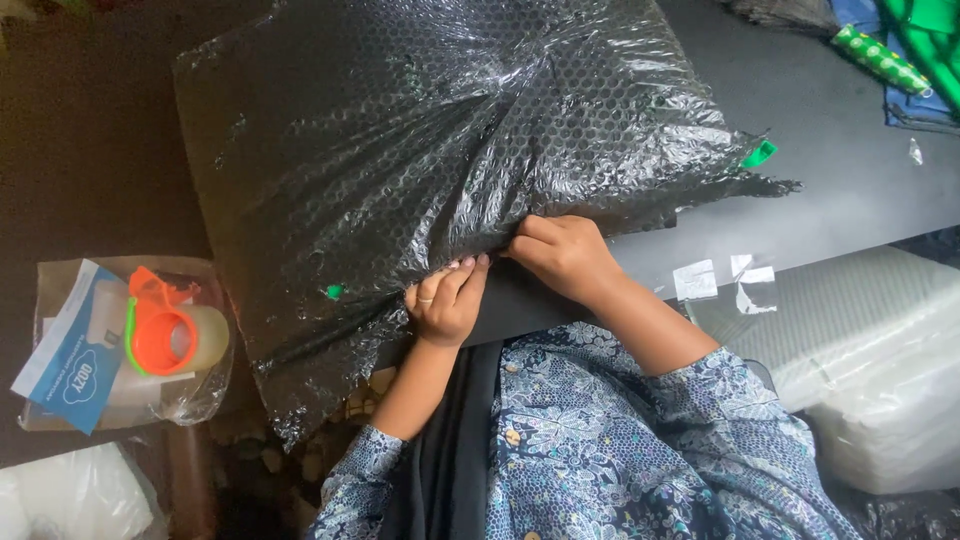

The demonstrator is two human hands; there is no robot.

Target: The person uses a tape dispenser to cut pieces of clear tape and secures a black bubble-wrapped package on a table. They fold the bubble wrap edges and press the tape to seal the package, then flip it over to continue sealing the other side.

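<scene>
Head view, parcel: a large flat parcel wrapped in black bubble wrap lies on a dark table; it fills the upper middle of the view, its near edge hanging over the table's front edge toward the person; the wrap is creased, with folds running down to the hands
Head view, left hand: the left hand is curled at the parcel's near edge; its fingers press up against the wrap, thumb side tucked under; a ring shows on one finger; the grip is narrow, pinching the wrap's lower edge
Head view, right hand: the right hand sits just beside the left, fingertips nearly touching it; it is closed over a gathered fold of the wrap at the same edge
Head view, sleeves: both forearms come from blue floral sleeves
Head view, tape: small pieces of clear tape are stuck on the table's front edge, right of the right hand; a green tab pokes out at the parcel's right corner
Head view, left side: an orange tape dispenser with a clear roll rests on a plastic bag of papers, well apart from the hands
Head view, right side: white foam sheets lie below the table; a green patterned roll lies at the far right corner
</scene>
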